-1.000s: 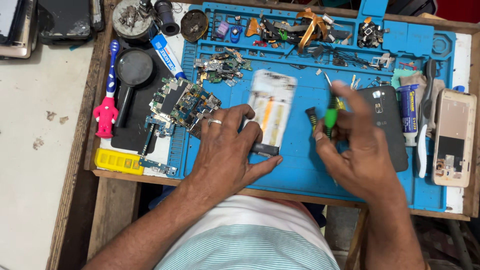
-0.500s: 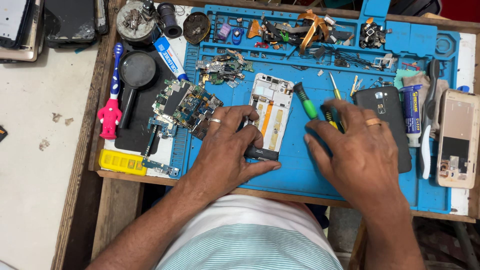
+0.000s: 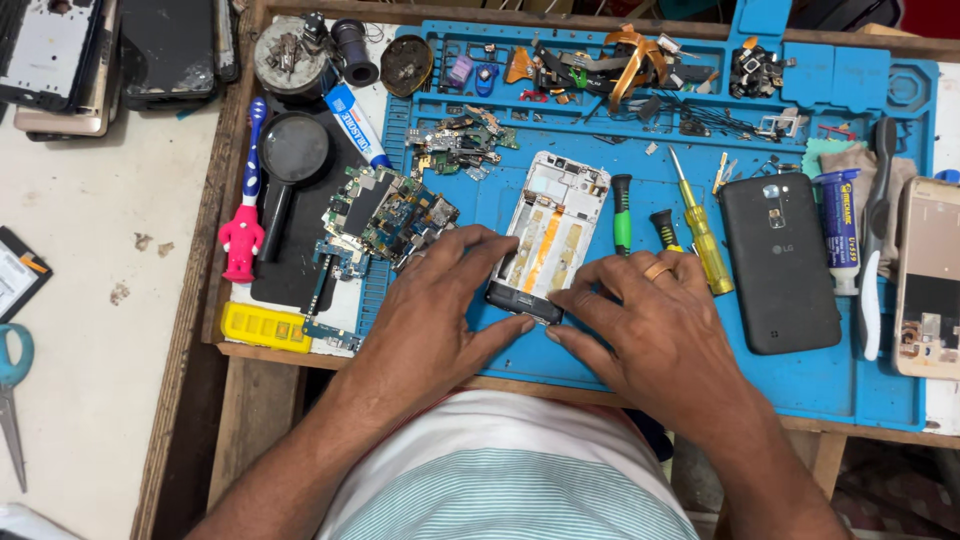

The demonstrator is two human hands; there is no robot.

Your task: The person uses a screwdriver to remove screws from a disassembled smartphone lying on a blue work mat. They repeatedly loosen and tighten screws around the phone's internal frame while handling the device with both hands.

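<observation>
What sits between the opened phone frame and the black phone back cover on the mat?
Head view: between the opened phone frame and black back cover lie three screwdrivers: green-handled, short black-green, yellow.

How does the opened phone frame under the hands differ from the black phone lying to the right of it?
The opened phone frame is white, showing its bare insides with an orange strip; the black phone is closed, showing only its plain back cover. The left hand and right hand both touch the frame's lower end; the black phone lies untouched. The frame lies tilted; the black phone lies nearly straight. Both rest flat on the blue mat.
</observation>
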